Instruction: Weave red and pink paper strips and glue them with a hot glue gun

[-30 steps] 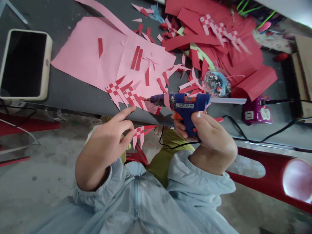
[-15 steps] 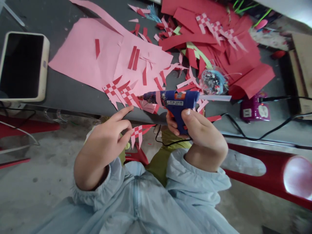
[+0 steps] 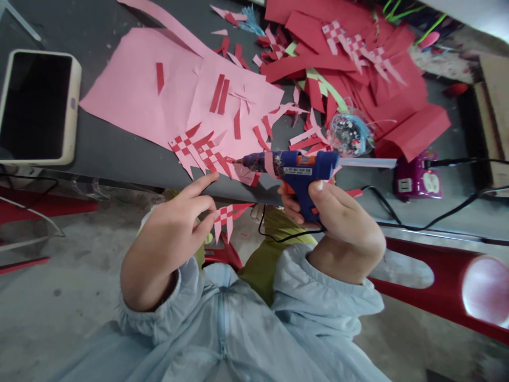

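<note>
My right hand (image 3: 324, 204) is wrapped round the handle of a blue hot glue gun (image 3: 306, 170), whose nozzle points left. A glue stick (image 3: 369, 163) sticks out of its back end. Just left of the nozzle tip, woven red-and-pink paper fish (image 3: 209, 154) lie on pink paper at the table's front edge. My left hand (image 3: 178, 228) pinches another woven paper fish (image 3: 224, 217) between thumb and a bent finger, below the table edge. Its index finger stretches toward the fish on the table.
A tablet-like device in a pale case (image 3: 37, 106) lies at the left. Pink paper sheets (image 3: 159, 116) and red paper (image 3: 413, 132) cover much of the dark table, among loose strips. A purple power adapter (image 3: 417, 178) with black cables sits at the right. Red stools (image 3: 445, 286) stand below.
My right hand has moved the glue gun a little to the right, away from the fish on the table. My left hand and its paper fish have stayed nearly still.
</note>
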The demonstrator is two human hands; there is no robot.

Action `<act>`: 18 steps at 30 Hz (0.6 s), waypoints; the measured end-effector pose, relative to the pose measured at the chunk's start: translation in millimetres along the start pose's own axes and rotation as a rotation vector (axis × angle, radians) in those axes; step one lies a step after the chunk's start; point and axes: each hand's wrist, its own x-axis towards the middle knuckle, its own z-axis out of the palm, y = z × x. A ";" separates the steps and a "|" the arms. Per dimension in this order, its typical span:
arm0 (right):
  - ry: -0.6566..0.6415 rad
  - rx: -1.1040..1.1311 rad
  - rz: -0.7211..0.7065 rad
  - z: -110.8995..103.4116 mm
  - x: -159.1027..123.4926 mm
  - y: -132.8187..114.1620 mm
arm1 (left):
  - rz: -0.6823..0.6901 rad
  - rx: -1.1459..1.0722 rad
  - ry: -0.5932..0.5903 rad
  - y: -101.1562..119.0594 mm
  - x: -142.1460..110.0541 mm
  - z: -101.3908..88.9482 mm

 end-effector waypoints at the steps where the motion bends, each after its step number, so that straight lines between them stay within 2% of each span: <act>1: -0.014 -0.004 0.007 -0.7 0.2 -0.3 | 0.001 0.002 0.000 -0.3 -0.1 0.1; 4: -0.030 -0.016 0.001 -2.0 -0.7 -0.3 | -0.002 0.009 0.001 -0.6 0.3 0.6; 13: 0.146 -0.096 -0.250 -13.8 -12.1 12.1 | -0.037 -0.046 0.086 8.2 4.1 -2.5; 15: 0.220 -0.126 -0.302 -15.2 -12.2 13.2 | -0.041 -0.066 0.090 8.8 5.1 -2.5; 18: 0.446 -0.205 -0.379 -14.5 -11.2 11.5 | -0.041 -0.106 0.085 7.8 5.6 -1.9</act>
